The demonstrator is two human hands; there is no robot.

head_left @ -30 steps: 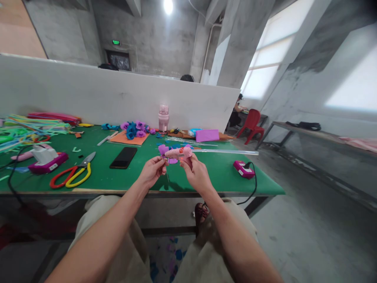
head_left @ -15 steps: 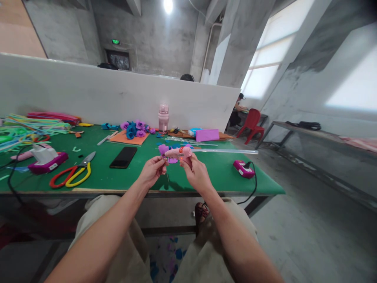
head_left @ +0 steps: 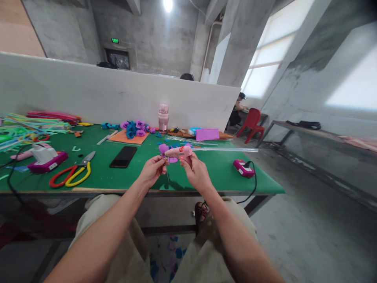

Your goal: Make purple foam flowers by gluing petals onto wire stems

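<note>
In the head view, a pink glue gun [head_left: 178,152] is held in the right hand [head_left: 196,173], the fingers wrapped around its grip and a small red light showing on its body. Its nozzle is pointed left, onto a purple paper flower [head_left: 163,149] that is pinched between the fingertips of the left hand [head_left: 152,169]; a thin wire stem [head_left: 167,175] hangs down from that pinch. Both hands are raised just above the near edge of the green table [head_left: 123,181], in front of the person's lap.

On the table, a black phone [head_left: 123,157] lies to the left of the hands, with red and yellow scissors [head_left: 70,175] further left and a second glue gun on a magenta stand [head_left: 47,159] beyond them. Finished blue and purple flowers [head_left: 134,129] are gathered on an orange sheet near a pink bottle [head_left: 163,117]. A long clear glue stick [head_left: 226,149] juts from the back of the gun.

The step in hand is judged to be gluing: a petal is being fixed to the flower at the stem. For the next move, the nozzle would need to be drawn clear without trailing glue, and the fresh petal pressed by the left fingertips while the stem is kept steady.
</note>
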